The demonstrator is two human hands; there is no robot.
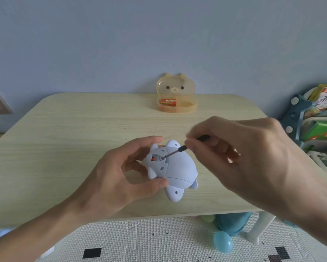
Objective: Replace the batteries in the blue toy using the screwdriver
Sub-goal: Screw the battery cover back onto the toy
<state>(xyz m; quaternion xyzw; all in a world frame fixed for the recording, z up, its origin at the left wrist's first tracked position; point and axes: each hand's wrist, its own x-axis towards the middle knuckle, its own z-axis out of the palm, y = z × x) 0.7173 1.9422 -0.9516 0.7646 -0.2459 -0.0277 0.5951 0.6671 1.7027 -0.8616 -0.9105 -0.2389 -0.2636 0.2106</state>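
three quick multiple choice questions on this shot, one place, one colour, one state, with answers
1. Where is the orange battery? A: in the bear-faced box at the table's far edge. B: on the floor mat. C: at the table's near edge.
2. What colour is the screwdriver's handle? A: red. B: black. C: yellow.
3. The blue toy is: A: lying untouched. B: gripped by the left hand. C: inside the box.
Answers: 1 A, its orange label shows in the box's tray. 2 B, the handle looks black in the right hand. 3 B, that hand wraps round it.
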